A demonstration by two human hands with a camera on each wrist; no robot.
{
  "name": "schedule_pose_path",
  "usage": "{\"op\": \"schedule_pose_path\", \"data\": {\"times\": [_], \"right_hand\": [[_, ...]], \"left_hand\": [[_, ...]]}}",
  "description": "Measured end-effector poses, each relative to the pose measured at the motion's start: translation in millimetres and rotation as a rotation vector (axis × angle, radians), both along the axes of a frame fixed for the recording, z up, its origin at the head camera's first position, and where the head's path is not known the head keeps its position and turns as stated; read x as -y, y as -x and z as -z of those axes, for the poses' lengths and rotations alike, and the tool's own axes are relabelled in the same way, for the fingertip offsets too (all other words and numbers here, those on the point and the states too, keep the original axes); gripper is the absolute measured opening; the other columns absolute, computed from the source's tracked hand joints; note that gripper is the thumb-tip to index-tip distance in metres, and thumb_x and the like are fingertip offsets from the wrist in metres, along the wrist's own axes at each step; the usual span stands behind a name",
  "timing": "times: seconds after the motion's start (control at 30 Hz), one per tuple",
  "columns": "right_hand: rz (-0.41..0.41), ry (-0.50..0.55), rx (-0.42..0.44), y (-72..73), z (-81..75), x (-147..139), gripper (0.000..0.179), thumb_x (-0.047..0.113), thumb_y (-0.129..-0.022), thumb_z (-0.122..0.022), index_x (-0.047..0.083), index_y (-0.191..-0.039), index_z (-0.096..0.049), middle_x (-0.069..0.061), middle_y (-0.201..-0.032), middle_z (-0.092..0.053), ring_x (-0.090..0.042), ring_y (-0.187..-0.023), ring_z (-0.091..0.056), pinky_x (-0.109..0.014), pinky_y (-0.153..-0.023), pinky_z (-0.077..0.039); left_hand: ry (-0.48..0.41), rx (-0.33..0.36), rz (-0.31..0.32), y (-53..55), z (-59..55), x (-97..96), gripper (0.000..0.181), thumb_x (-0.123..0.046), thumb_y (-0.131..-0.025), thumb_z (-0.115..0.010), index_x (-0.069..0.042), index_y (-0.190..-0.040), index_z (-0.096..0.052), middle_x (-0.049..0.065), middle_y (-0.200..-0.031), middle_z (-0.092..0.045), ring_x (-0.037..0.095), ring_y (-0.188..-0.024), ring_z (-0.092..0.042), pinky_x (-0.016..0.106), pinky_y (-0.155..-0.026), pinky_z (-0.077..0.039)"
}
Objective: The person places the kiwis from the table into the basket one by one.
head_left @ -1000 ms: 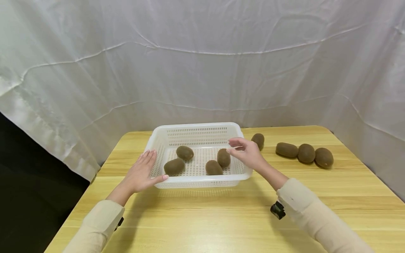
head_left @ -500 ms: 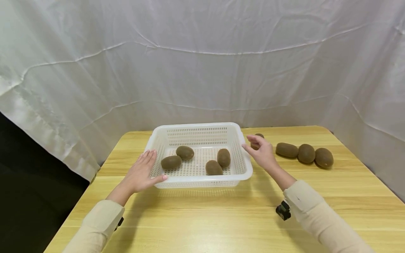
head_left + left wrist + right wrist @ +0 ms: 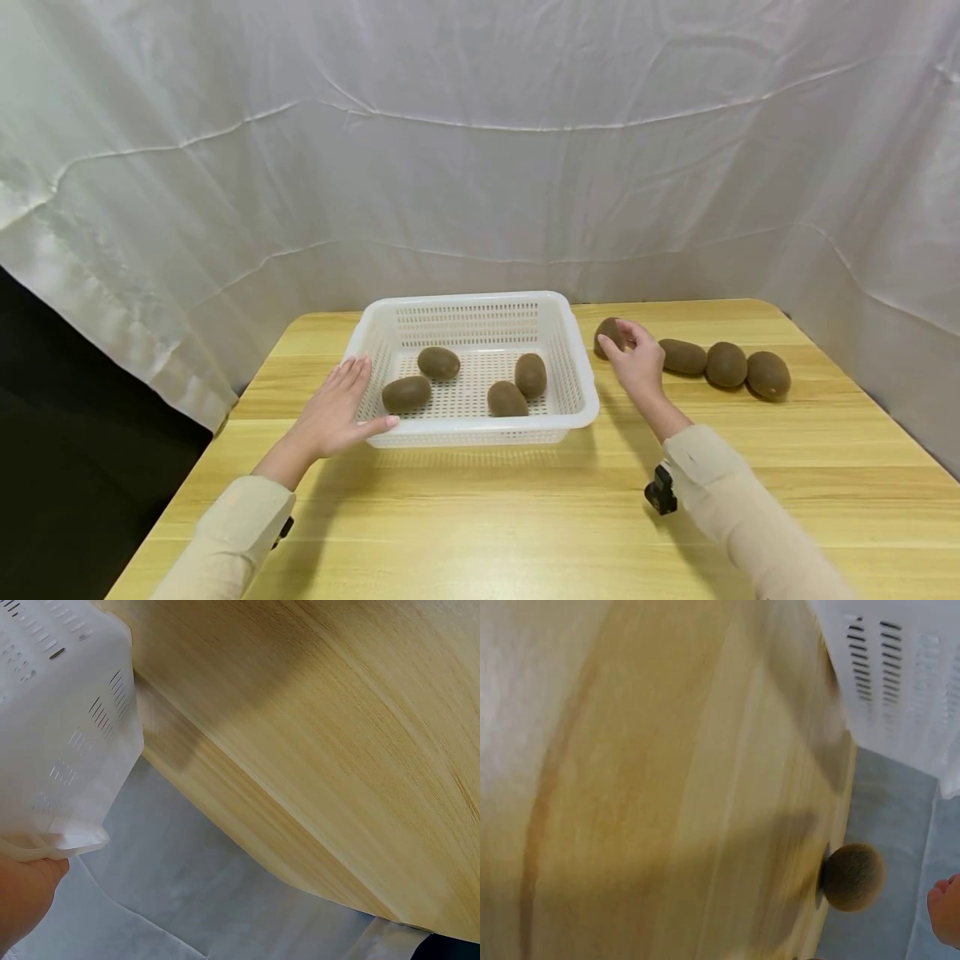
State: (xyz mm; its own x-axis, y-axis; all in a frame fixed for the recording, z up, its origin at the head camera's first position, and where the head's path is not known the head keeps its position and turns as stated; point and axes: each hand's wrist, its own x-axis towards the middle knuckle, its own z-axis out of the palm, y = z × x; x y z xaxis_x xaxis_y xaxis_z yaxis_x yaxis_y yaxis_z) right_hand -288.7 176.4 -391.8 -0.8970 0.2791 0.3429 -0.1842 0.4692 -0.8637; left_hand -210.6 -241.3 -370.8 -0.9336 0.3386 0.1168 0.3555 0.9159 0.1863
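Note:
A white slotted basket [image 3: 480, 432] stands mid-table and holds several brown kiwis [image 3: 406, 393]. My left hand [image 3: 341, 408] rests flat against its left wall, fingers straight; the left wrist view shows that basket corner [image 3: 67, 742] with the palm [image 3: 22, 896] under its rim. My right hand [image 3: 636, 357] is right of the basket, its fingers curled over a loose kiwi [image 3: 606, 332] on the table. In the right wrist view this kiwi [image 3: 853, 876] sits near the table's far edge, with one fingertip [image 3: 945, 909] beside it and the basket wall [image 3: 900, 682] above.
Three more kiwis [image 3: 726, 364] lie in a row on the wooden table [image 3: 480, 517], just right of my right hand. White cloth [image 3: 480, 167] hangs behind and to the right. The table's left edge drops off into a dark area.
My right hand drew out from over the basket and moved right to the loose kiwi beside it. One kiwi in the basket rolled slightly left. My left hand stayed put.

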Motion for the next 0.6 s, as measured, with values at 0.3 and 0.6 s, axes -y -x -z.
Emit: {"op": "schedule_pose_path", "data": {"times": [0.3, 0.6], "right_hand": [[0.047, -0.025, 0.061, 14.5, 12.2, -3, 0.049, 0.015, -0.086, -0.064, -0.008, -0.127, -0.050, -0.025, -0.132, -0.051, -0.039, -0.122, -0.048, -0.045, -0.104, -0.041], [0.115, -0.023, 0.109, 29.1, 26.2, -7, 0.053, 0.018, -0.085, -0.065, -0.007, -0.129, -0.048, -0.026, -0.134, -0.048, -0.039, -0.125, -0.044, -0.047, -0.106, -0.037]], "left_hand": [[-0.003, -0.001, 0.000, -0.5, -0.4, -0.5, 0.097, -0.058, -0.084, -0.050, 0.012, -0.143, -0.019, 0.027, -0.150, -0.018, 0.043, -0.140, -0.014, 0.052, -0.116, -0.013], [-0.003, -0.001, 0.003, -1.0, 0.6, -0.1, 0.097, -0.059, -0.083, -0.051, 0.011, -0.143, -0.019, 0.027, -0.150, -0.019, 0.043, -0.141, -0.013, 0.053, -0.116, -0.013]]}}
